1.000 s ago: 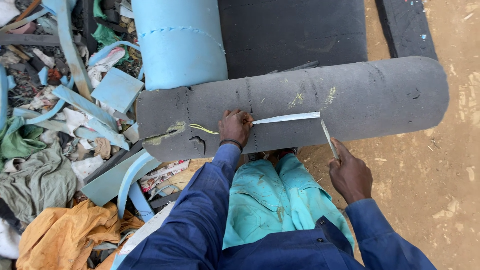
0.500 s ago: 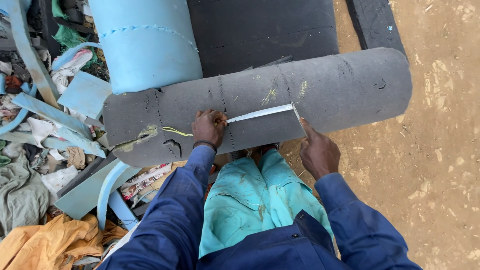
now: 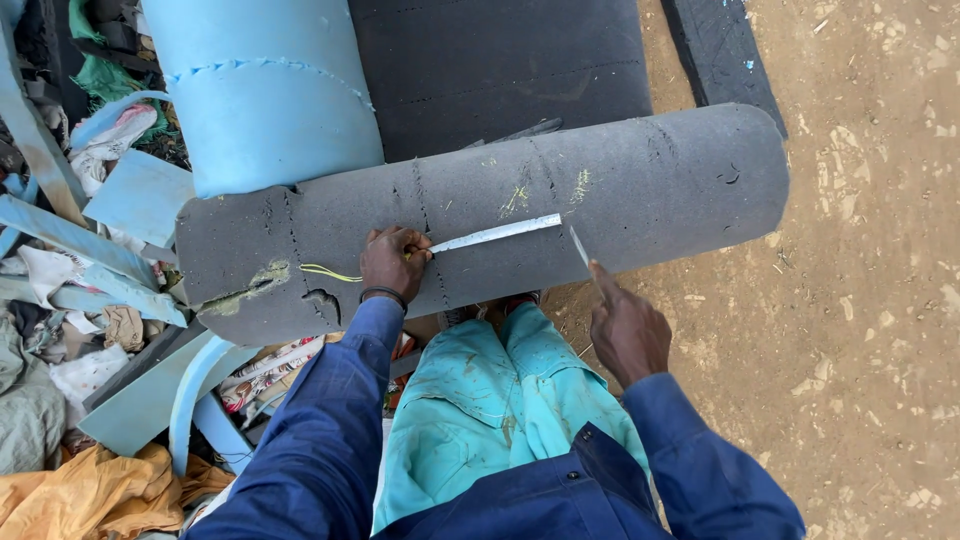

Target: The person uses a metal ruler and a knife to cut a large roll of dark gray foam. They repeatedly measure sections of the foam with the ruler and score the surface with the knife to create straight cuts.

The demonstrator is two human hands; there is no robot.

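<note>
A thick roll of dark grey foam (image 3: 640, 190) lies across in front of me, bearing yellow marks and stitch lines. My left hand (image 3: 393, 262) presses on its front face and is shut on one end of a white measuring tape (image 3: 495, 234) stretched to the right; a yellow strand (image 3: 330, 273) trails left of the hand. My right hand (image 3: 625, 328) sits just below the roll's lower edge, shut on a thin blade (image 3: 579, 246) whose tip touches the foam near the tape's far end.
A light blue foam roll (image 3: 265, 90) and a dark foam sheet (image 3: 500, 60) lie behind the grey roll. Blue foam offcuts (image 3: 130, 200), rags and orange cloth (image 3: 90, 495) pile up on the left. Bare dirt ground (image 3: 870, 300) spreads to the right.
My right hand has drawn back slightly from the foam, the blade now pointing up at the end of the tape. The left hand still pins the tape; my view has shifted.
</note>
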